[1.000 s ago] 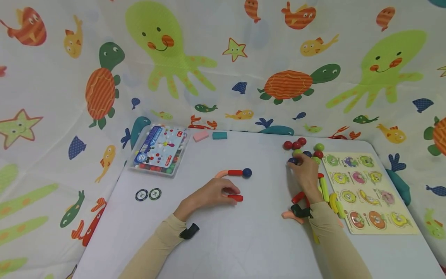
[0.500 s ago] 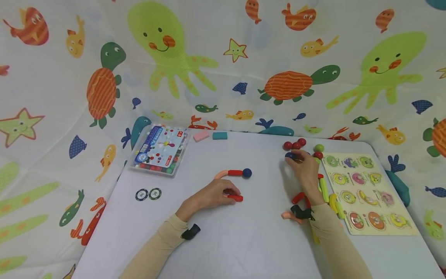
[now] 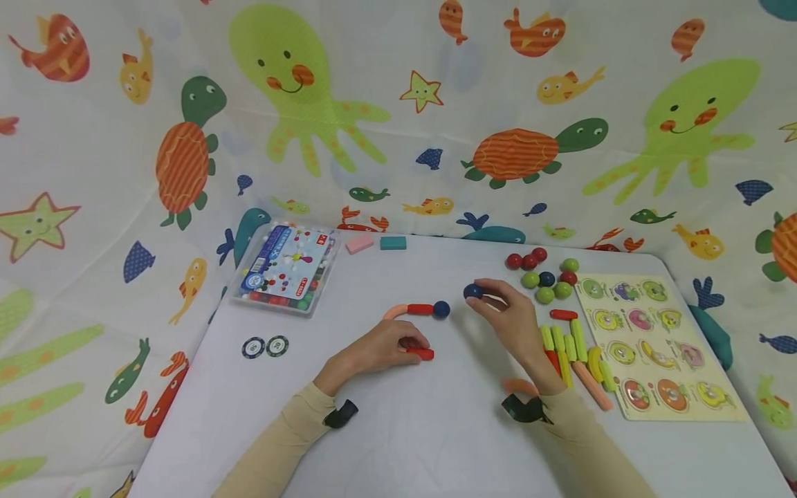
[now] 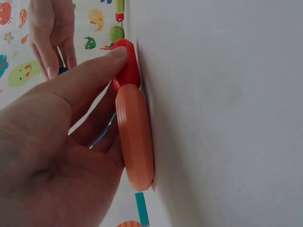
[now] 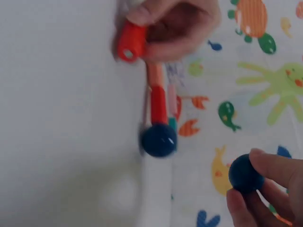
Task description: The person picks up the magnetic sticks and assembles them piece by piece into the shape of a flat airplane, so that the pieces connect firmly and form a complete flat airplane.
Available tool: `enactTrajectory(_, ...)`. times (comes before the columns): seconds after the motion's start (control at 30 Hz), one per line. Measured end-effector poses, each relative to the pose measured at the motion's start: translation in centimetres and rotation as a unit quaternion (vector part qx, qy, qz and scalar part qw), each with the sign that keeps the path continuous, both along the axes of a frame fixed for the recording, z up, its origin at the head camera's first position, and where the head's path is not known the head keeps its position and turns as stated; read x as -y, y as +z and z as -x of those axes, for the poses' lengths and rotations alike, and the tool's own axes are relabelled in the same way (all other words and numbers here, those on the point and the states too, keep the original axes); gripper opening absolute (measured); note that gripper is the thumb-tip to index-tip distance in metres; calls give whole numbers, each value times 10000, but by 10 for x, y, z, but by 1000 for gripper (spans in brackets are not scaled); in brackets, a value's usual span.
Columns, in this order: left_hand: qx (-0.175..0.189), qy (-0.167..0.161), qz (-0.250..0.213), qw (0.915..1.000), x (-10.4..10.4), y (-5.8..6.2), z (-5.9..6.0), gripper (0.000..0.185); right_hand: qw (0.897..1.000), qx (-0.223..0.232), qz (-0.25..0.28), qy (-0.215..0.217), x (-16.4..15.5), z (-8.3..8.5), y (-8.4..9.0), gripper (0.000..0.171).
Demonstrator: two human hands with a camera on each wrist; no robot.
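Right hand (image 3: 507, 321) pinches a dark blue ball (image 3: 472, 291) between thumb and fingertips, lifted just above the desk (image 3: 386, 429); from where I watch, the ball sits at about three o'clock of the joined piece, close but apart. That piece is a curved orange stick (image 3: 395, 312), a short red stick (image 3: 420, 308) and a second blue ball (image 3: 441, 308) in a row. Left hand (image 3: 380, 347) curls over a red stick (image 3: 422, 353) at six o'clock of the row, pressing it to the desk. Loose balls (image 3: 546, 279) and coloured sticks (image 3: 569, 342) lie at three o'clock, beside a fruit puzzle board (image 3: 660, 342).
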State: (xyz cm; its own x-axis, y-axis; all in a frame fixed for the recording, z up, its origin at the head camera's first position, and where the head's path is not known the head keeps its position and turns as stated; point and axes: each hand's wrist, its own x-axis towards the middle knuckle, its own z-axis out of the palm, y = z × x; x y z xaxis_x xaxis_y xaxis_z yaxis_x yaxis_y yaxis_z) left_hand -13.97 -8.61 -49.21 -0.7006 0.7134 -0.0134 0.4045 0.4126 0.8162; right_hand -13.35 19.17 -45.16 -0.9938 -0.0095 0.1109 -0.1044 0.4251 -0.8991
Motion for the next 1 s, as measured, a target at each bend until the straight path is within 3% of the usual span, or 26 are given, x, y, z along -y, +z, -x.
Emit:
enactTrajectory(0.33,-184,-67,65,9998,-1,3,0,25,9921,848,-23,923,24,-41,12,39)
enactTrajectory(0.57,-224,-66,38,9997,0,3,-1,25,9881,1035,-132,1132,25,-46,-9,39)
enactTrajectory(0.83,-242,-122,-40,9996,0,4,-1,25,9875,999,-158,1208,33,-52,-10,34)
enactTrajectory(1.0,-235,-133,-7,9996,0,4,0,24,9882,923,-191,1205,30,-50,-31,35)
